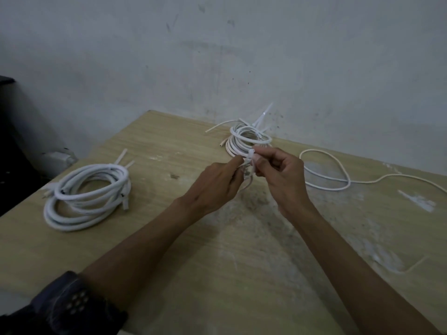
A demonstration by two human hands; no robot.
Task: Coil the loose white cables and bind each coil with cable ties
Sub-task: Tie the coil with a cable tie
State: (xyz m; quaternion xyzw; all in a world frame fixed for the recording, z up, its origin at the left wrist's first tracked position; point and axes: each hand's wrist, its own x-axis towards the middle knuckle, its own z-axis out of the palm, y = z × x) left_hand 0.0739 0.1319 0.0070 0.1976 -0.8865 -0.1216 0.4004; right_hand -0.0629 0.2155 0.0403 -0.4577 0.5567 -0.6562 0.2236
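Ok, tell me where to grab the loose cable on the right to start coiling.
Probably pinch the loose cable from above, where its strands cross at the loop's right end. It lies flat on the table, and that loop is already formed.

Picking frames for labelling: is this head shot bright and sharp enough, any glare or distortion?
Head view: dim, flat light, no glare. Head view: the cable tie pinched between left hand and right hand is soft and merges with the small coil behind it; the big coil reads clearly. Head view: the wide lens stretches the forearms toward the lower corners.
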